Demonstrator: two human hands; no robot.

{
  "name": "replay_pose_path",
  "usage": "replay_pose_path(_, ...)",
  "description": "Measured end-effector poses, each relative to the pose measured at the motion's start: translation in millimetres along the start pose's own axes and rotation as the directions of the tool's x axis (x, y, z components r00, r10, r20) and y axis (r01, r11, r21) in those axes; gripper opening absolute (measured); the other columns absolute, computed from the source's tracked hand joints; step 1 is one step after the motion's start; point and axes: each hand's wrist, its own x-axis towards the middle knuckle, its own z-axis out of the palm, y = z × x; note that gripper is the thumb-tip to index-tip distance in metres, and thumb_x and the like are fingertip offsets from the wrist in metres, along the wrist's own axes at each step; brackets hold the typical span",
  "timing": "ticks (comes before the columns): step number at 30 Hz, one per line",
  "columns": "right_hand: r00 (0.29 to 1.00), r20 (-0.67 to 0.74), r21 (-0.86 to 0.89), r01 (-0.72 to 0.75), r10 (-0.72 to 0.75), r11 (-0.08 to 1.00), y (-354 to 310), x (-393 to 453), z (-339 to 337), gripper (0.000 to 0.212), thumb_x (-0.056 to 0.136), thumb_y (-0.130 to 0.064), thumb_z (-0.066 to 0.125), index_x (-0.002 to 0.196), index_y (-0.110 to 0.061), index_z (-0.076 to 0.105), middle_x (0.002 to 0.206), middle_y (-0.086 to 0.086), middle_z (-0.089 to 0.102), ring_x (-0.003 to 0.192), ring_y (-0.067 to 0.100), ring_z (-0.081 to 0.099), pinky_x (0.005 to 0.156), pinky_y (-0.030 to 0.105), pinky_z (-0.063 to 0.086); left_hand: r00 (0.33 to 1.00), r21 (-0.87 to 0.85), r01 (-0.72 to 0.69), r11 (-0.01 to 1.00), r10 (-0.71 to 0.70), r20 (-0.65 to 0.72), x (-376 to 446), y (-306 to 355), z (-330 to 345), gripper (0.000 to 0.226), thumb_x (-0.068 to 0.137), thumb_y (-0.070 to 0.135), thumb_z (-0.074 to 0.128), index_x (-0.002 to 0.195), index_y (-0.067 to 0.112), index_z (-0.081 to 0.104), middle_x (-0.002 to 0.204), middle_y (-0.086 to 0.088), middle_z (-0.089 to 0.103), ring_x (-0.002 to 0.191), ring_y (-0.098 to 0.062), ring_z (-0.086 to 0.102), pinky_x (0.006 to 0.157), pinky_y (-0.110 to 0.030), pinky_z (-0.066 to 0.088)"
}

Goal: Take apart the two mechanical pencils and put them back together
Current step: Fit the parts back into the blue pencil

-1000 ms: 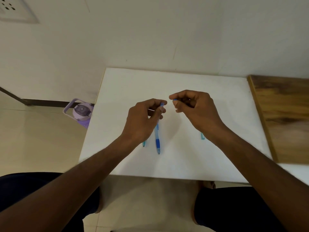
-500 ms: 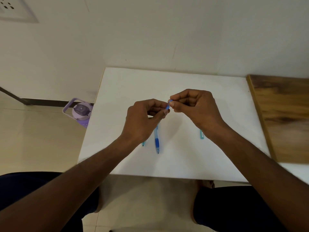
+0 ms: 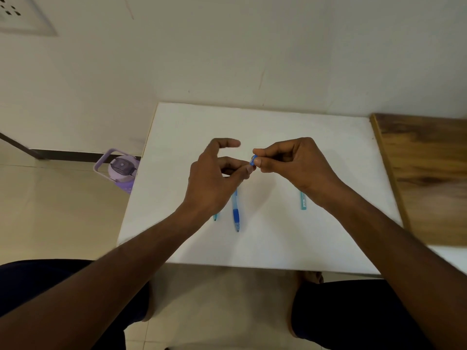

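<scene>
Right hand pinches a small blue plastic cap in a tight grip; left hand half open, fingertips touching it. Slim translucent blue pencil barrel lies on the smooth white counter.

A plain cream wall fills the upper part of the view, well beyond the hands, marked with a few faint scuffs. High up and far to the left of them, a pale switch plate with dark holes is set into it. A white table stands against the wall beneath the hands. Touching its right edge is a brown wooden surface with visible grain. Left of the hands, pale glossy floor tiles meet a dark skirting strip at the wall's base. A lilac water bottle with a handle stands on the floor just beside the table's left edge. The light is soft and even.
</scene>
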Motion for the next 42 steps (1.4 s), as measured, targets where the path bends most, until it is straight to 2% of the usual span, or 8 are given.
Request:
replay_pose_path(4,0.999,-0.005,0.012,0.039,-0.039,0.999,-0.9,-1.3,3.7,0.023,0.091,-0.011,0.081,0.113,-0.017,0.081,0.097,0.003,0.083,0.092,0.021,0.080,0.089,0.038,0.064,1.000,0.032,-0.026,0.999,0.026,0.006,1.0,3.7,-1.3,0.052,0.090,0.039,0.082,0.132,0.029,0.053,0.084,0.018,0.080,0.081,0.005,0.075,0.077,0.002,0.046)
replay_pose_path(8,0.996,-0.085,-0.054,0.021,-0.026,0.998,-3.3,1.2,-11.5,0.024,0.091,-0.013,0.080,0.112,-0.023,0.081,0.089,0.002,0.082,0.086,0.022,0.079,0.085,0.035,0.065,0.981,0.243,-0.128,0.961,0.086,0.175,5.2,6.4,-13.9,0.042,0.091,0.047,0.078,0.126,0.030,0.062,0.095,0.017,0.078,0.085,0.005,0.073,0.075,-0.004,0.053)
replay_pose_path(10,0.987,-0.158,-0.187,-0.060,0.031,0.981,-1.2,3.5,-28.1,0.017,0.088,-0.017,0.083,0.102,-0.026,0.082,0.083,-0.001,0.081,0.079,0.020,0.078,0.078,0.033,0.065,0.968,0.489,-0.204,0.848,0.102,0.228,15.5,-1.6,-36.4,0.028,0.091,0.052,0.075,0.104,0.028,0.070,0.087,0.013,0.075,0.081,-0.003,0.072,0.076,-0.022,0.060)
replay_pose_path(13,0.971,-0.160,-0.454,-0.233,0.178,0.860,10.5,5.2,-42.0,0.008,0.083,-0.023,0.086,0.086,-0.025,0.078,0.076,-0.004,0.079,0.073,0.016,0.075,0.069,0.036,0.063,0.981,0.751,-0.052,0.658,-0.108,0.162,29.5,-12.2,-71.8,0.032,0.090,0.056,0.073,0.080,0.026,0.067,0.077,0.009,0.072,0.070,-0.011,0.069,0.064,-0.028,0.053)
replay_pose_path(19,0.977,-0.133,-0.595,-0.211,0.164,0.775,31.8,8.6,-25.8,0.013,0.080,-0.023,0.087,0.084,-0.021,0.076,0.068,-0.008,0.074,0.060,0.000,0.066,0.064,0.017,0.051,0.915,0.710,0.144,0.690,-0.367,0.171,15.1,-25.1,-56.7,0.046,0.085,0.064,0.075,0.080,0.018,0.074,0.075,-0.001,0.077,0.073,-0.018,0.075,0.078,-0.039,0.066)
replay_pose_path(24,0.987,-0.160,-0.668,-0.109,0.002,0.736,31.1,5.5,-13.6,0.016,0.087,-0.033,0.082,0.091,-0.023,0.070,0.071,-0.014,0.067,0.066,0.004,0.065,0.073,0.025,0.054,0.912,0.771,0.111,0.627,-0.372,0.172,9.9,-26.4,-40.9,0.047,0.084,0.064,0.077,0.080,0.017,0.074,0.074,0.000,0.075,0.071,-0.016,0.072,0.077,-0.037,0.065)
replay_pose_path(33,0.983,0.076,-0.662,-0.076,0.167,0.746,19.2,-8.2,61.3,0.042,0.085,-0.057,0.079,0.106,-0.024,0.066,0.093,-0.003,0.073,0.091,0.011,0.066,0.091,0.028,0.055,0.879,0.716,0.168,0.677,-0.431,0.201,11.8,-23.8,-19.8,0.040,0.087,0.056,0.078,0.083,0.016,0.078,0.072,0.002,0.078,0.069,-0.015,0.074,0.083,-0.037,0.066)
replay_pose_path(42,0.979,-0.027,-0.677,-0.167,0.203,0.717,15.6,-2.5,69.9,0.058,0.082,-0.046,0.085,0.124,-0.019,0.055,0.109,0.004,0.065,0.093,0.016,0.065,0.072,0.025,0.052,0.906,0.648,0.156,0.745,-0.369,0.206,6.5,-28.4,-16.5,0.033,0.089,0.048,0.079,0.082,0.016,0.077,0.071,0.001,0.078,0.069,-0.016,0.075,0.082,-0.038,0.066)
